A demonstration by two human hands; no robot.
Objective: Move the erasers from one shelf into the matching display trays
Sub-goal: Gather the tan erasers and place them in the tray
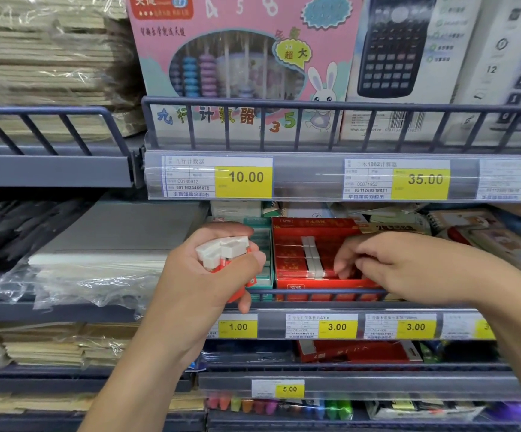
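Left hand [218, 269]: fingers curled around a bunch of erasers [223, 252] with white ends and red sleeves, white ends sticking up out of the fist. Thumb wraps across the front below them. Bunch is held in front of the shelf rail, not in any tray.

Right hand [387, 263]: fingers bent down into the red display tray [321, 283], fingertips [341, 271] at the tray's right-front corner, touching the red-sleeved erasers packed there. Can't tell whether they pinch one or just press on it; the tips are partly hidden behind each other.

Just left of the right fingertips: a row of white eraser ends [310, 255] running front to back through the middle of the red tray, with red sleeves on both sides. Tray looks nearly full.

Between the two hands, directly behind the left fist: a green display tray [263, 244] sitting flush against the red tray's left wall. Contents mostly hidden by the left hand.

Below both sets of fingers: dark wire shelf rail [315, 293], then a price strip with yellow tags [337, 327] reading 1.00, 3.00, 3.00.

Left of the left hand: flat stack wrapped in clear plastic [97, 275] on the same shelf.

Above the fingers, one shelf up: pink abacus box [240, 57], calculator box [402, 57] beside it, tags 10.00 and 35.00 under them.

Right of the right hand: notebooks [477, 232], blurred.
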